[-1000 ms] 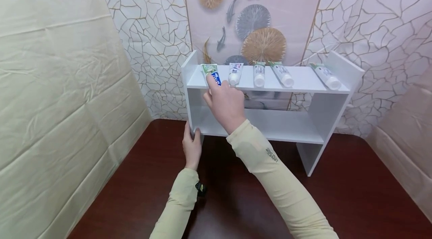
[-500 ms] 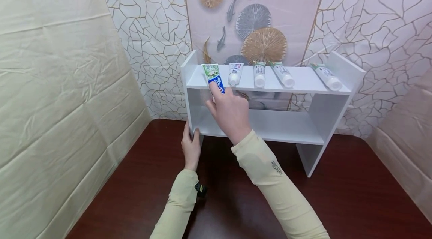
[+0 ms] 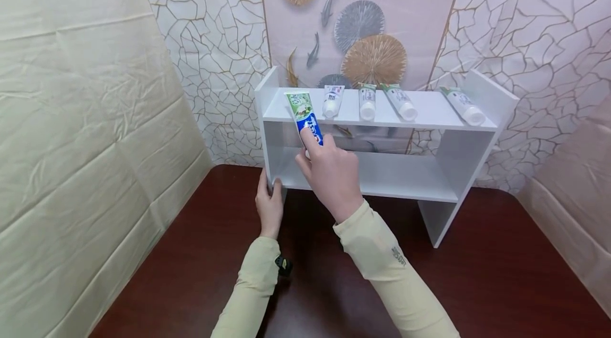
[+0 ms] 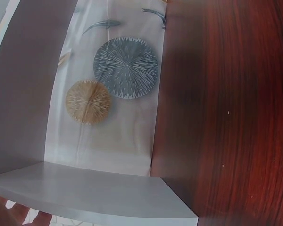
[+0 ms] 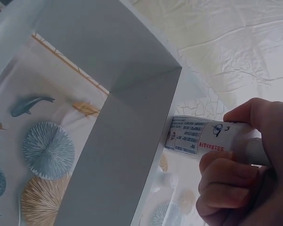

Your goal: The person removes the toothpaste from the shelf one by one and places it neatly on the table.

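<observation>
In the head view my right hand (image 3: 334, 176) grips a green and blue toothpaste tube (image 3: 302, 109) by its cap end, in front of the top board's left part. The right wrist view shows the thumb and curled fingers round this tube (image 5: 191, 136), its printed white back facing the camera. My left hand (image 3: 269, 208) holds the lower left side panel of the white shelf (image 3: 406, 171), thumb at the front edge. Only some of its fingertips (image 4: 43, 218) show in the left wrist view. Several white toothpaste tubes (image 3: 367, 102) lie along the top board, caps forward.
The two-tier shelf stands on a dark red-brown table (image 3: 315, 285). Its raised right side panel (image 3: 491, 99) borders the row of tubes. Behind it hangs a patterned cloth (image 3: 372, 14), and a cream curtain (image 3: 90, 141) closes off the left side.
The right hand has drawn the green and blue toothpaste tube toward me, down and slightly right, off the top board's front edge. The left hand keeps its hold on the shelf.
</observation>
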A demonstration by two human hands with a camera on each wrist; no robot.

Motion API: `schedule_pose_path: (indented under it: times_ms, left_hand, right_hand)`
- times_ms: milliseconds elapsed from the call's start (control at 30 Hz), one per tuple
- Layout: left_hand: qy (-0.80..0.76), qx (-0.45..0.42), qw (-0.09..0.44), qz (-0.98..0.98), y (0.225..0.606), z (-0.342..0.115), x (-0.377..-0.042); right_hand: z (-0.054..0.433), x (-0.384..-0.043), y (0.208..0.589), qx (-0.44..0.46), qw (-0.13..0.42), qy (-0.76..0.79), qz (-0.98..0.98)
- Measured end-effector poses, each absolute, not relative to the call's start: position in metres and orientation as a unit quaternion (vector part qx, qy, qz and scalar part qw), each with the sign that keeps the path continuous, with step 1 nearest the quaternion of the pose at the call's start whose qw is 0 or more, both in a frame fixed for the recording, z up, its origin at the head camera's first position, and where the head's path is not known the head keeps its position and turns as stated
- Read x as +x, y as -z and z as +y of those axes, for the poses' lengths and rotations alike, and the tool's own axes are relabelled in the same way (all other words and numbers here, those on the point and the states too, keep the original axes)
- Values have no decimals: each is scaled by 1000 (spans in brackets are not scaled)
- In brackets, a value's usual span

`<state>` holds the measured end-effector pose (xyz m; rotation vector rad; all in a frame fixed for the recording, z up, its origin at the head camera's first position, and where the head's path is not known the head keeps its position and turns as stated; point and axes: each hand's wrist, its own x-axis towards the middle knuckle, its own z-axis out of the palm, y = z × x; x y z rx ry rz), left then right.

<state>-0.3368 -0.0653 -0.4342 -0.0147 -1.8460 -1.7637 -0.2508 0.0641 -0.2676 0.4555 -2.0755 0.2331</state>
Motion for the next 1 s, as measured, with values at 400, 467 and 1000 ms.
schedule_pose_path:
  times_ms: [400,467,1000]
  left_hand:
    - [667,-24,306,-679,439,-65,-341]
    - [665,-25,309,-680,439,-65,-341]
    - [649,-7,316,-692,441,-64,-339]
  right_hand:
    - [77,-230,287,209,466,-121,-851]
    - [81,-226,291,211,461,-137,-851]
    - [108,-190,339,171,365,-257,-878]
